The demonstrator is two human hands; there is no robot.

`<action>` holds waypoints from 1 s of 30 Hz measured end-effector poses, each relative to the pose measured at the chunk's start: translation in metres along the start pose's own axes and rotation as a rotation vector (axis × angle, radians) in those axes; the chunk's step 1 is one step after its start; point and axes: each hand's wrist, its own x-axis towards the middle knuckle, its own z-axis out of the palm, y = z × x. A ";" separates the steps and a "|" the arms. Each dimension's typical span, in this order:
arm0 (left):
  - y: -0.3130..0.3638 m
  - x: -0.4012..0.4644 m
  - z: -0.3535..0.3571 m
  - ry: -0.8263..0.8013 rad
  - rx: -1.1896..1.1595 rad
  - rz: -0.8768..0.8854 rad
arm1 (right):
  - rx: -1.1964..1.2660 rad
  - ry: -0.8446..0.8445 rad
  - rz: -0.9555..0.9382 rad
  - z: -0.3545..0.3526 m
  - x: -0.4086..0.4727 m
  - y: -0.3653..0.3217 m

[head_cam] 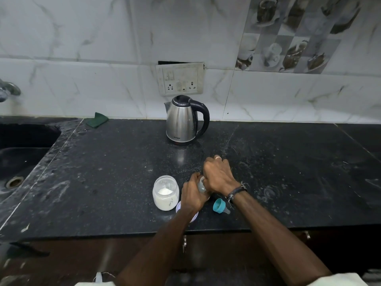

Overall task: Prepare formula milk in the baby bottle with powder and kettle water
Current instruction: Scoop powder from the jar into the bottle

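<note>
Gripping the baby bottle [201, 185], left hand [192, 196] wraps its body; right hand [218, 176] curls over its top. One powder jar [165, 193] just left of bottle, one teal nipple cap [219, 205] just right, one kettle [185, 120] behind, all on desk [103, 172].

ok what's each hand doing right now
left hand: curled round the baby bottle, holding it
right hand: over the bottle's top, grip cannot be told

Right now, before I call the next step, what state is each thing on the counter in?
Clear baby bottle: uncapped, gripped by left hand, mostly hidden.
Right hand: curled over the bottle's mouth; what it holds is hidden.
Teal bottle cap with teat: off, lying on its side on the black counter.
Clear powder jar: open, part full of white powder.
Steel electric kettle: upright, lid closed.
</note>
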 end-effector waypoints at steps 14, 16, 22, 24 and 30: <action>-0.001 0.000 0.000 -0.002 -0.010 0.015 | 0.026 -0.036 -0.013 0.001 0.002 0.003; -0.002 0.000 0.000 0.001 -0.012 0.027 | 0.068 -0.053 0.001 0.001 0.003 0.004; -0.002 0.001 -0.001 -0.002 -0.013 0.037 | 0.052 -0.056 -0.019 0.000 0.003 0.003; -0.002 0.001 -0.001 0.001 -0.013 0.041 | 0.041 -0.032 -0.014 -0.002 0.003 0.004; -0.004 0.001 0.000 0.001 0.010 0.043 | 0.160 -0.107 0.014 -0.004 0.004 0.009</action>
